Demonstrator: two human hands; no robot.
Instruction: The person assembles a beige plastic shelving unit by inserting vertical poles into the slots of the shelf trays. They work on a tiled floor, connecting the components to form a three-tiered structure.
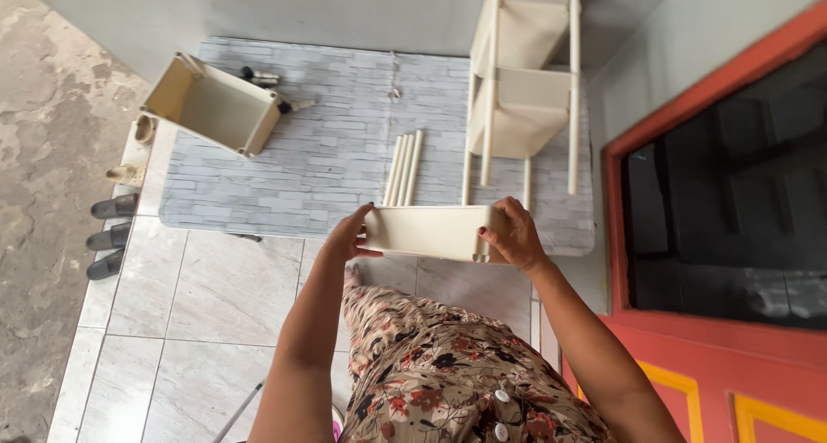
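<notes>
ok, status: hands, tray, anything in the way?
Left hand and right hand grip the ends of the cream tray. Loose rods and half-built rack on the mat beyond, apart from the tray.

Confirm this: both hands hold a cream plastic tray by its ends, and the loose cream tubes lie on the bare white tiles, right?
Not quite. In the head view the loose cream tubes lie on the grey brick-pattern mat, not on the tiles. Both the left hand and right hand do hold the cream tray by its ends.
</notes>
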